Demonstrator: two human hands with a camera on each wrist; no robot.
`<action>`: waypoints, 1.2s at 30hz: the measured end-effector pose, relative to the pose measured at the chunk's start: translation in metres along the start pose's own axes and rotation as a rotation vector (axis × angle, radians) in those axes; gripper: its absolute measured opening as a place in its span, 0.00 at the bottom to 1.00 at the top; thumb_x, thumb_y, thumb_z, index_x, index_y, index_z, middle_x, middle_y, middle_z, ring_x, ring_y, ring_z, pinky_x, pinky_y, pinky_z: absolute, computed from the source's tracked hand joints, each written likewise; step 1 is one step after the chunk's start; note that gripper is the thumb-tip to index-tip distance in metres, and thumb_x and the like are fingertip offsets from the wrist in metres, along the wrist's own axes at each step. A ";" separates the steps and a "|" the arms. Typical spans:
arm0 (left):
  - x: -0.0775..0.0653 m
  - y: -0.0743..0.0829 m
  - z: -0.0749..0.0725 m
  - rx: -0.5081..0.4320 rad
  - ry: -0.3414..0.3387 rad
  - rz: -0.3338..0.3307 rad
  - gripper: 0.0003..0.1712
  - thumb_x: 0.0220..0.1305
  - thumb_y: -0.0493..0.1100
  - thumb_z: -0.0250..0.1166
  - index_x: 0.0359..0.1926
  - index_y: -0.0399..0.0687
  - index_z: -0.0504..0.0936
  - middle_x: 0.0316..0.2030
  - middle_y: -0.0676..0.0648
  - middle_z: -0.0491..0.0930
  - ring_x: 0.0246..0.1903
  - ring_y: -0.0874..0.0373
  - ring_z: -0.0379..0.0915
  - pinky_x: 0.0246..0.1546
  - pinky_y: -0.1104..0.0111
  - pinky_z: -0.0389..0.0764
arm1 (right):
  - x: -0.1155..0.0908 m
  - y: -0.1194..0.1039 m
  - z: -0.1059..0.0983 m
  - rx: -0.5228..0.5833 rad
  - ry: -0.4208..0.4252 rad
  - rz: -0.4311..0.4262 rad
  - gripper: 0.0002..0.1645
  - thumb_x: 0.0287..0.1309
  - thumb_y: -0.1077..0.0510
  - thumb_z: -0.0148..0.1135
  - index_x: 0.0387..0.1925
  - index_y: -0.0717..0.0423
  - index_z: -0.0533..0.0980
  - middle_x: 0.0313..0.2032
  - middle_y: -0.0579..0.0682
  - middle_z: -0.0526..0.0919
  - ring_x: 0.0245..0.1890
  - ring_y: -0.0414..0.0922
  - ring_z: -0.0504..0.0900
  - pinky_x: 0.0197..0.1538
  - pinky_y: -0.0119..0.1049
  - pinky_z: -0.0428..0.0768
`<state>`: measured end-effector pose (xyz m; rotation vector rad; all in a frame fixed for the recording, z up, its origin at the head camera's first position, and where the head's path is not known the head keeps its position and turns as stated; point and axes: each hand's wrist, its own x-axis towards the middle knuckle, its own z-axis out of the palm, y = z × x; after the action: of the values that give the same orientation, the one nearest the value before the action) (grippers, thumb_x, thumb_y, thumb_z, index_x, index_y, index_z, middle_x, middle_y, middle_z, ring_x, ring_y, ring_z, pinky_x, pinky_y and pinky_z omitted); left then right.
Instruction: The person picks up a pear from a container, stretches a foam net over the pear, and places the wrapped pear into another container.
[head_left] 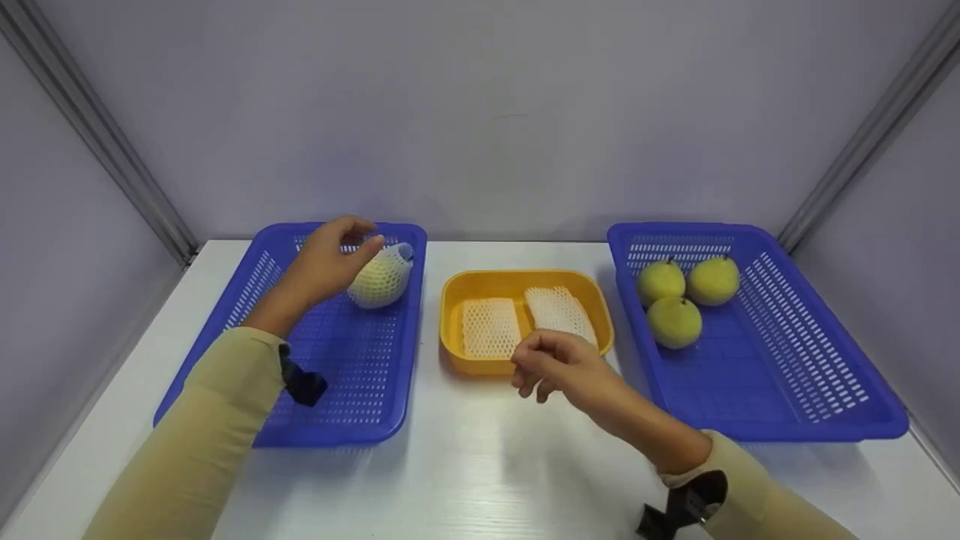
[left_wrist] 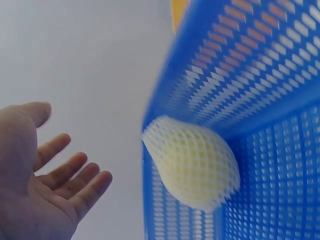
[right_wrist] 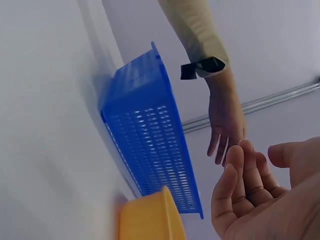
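A pear in a white foam net (head_left: 380, 279) lies in the far right corner of the left blue basket (head_left: 409, 360). Just above and left of it is my left hand (head_left: 328, 256), holding nothing. The left wrist view shows that hand (left_wrist: 55, 185) with its fingers spread apart from the netted pear (left_wrist: 195, 162). My right hand (head_left: 566, 369) hovers over the near edge of the yellow tray (head_left: 452, 330), fingers loosely bent around nothing. Two flat white foam nets (head_left: 491, 328) lie in the tray, the right one partly hidden by that hand.
On the right, a second blue basket (head_left: 720, 390) holds three bare yellow-green pears (head_left: 675, 322) at its far left. Both baskets and the tray stand on a white table (head_left: 480, 465). A pale wall (head_left: 495, 135) rises behind, with panels at either side.
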<state>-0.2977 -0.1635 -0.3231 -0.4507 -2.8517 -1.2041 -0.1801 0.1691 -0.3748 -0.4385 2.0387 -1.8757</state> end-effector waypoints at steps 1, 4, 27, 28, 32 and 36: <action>-0.003 0.003 -0.001 -0.006 0.007 0.002 0.29 0.78 0.53 0.55 0.67 0.35 0.71 0.64 0.35 0.72 0.67 0.39 0.65 0.69 0.46 0.66 | -0.001 -0.004 -0.005 -0.009 0.012 -0.010 0.10 0.75 0.55 0.57 0.40 0.59 0.77 0.33 0.51 0.84 0.34 0.46 0.83 0.37 0.34 0.82; -0.011 0.012 0.000 -0.023 0.018 -0.002 0.25 0.78 0.51 0.56 0.64 0.36 0.74 0.61 0.37 0.75 0.64 0.41 0.68 0.67 0.48 0.69 | -0.005 -0.016 -0.021 -0.028 0.057 -0.038 0.10 0.75 0.57 0.56 0.40 0.60 0.76 0.33 0.51 0.84 0.34 0.45 0.83 0.37 0.34 0.83; -0.041 0.105 0.086 -0.459 -0.273 -0.055 0.18 0.75 0.45 0.62 0.57 0.37 0.79 0.48 0.41 0.81 0.48 0.50 0.79 0.42 0.62 0.87 | -0.016 -0.052 -0.164 -0.011 0.382 -0.209 0.14 0.72 0.53 0.62 0.44 0.62 0.76 0.33 0.49 0.84 0.34 0.42 0.83 0.35 0.30 0.83; -0.042 0.108 0.090 -0.475 -0.291 -0.054 0.18 0.74 0.45 0.62 0.56 0.36 0.79 0.47 0.41 0.81 0.48 0.50 0.79 0.41 0.62 0.87 | -0.016 -0.051 -0.170 0.001 0.377 -0.223 0.14 0.72 0.54 0.61 0.44 0.63 0.76 0.34 0.49 0.84 0.35 0.43 0.84 0.35 0.30 0.83; -0.042 0.120 0.104 -0.523 -0.353 -0.069 0.17 0.74 0.45 0.62 0.56 0.37 0.79 0.46 0.42 0.81 0.47 0.50 0.79 0.41 0.61 0.88 | -0.012 -0.045 -0.195 0.045 0.355 -0.258 0.11 0.72 0.57 0.60 0.46 0.63 0.76 0.36 0.51 0.85 0.37 0.43 0.84 0.36 0.30 0.83; -0.044 0.129 0.123 -0.561 -0.414 -0.126 0.17 0.74 0.46 0.62 0.55 0.38 0.80 0.45 0.43 0.81 0.47 0.50 0.80 0.41 0.60 0.88 | -0.009 -0.035 -0.219 0.049 0.354 -0.266 0.11 0.73 0.59 0.59 0.49 0.63 0.77 0.38 0.51 0.85 0.38 0.43 0.84 0.37 0.30 0.84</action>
<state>-0.2088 -0.0026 -0.3247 -0.5946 -2.8412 -2.1802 -0.2694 0.3662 -0.3237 -0.4054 2.2388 -2.2962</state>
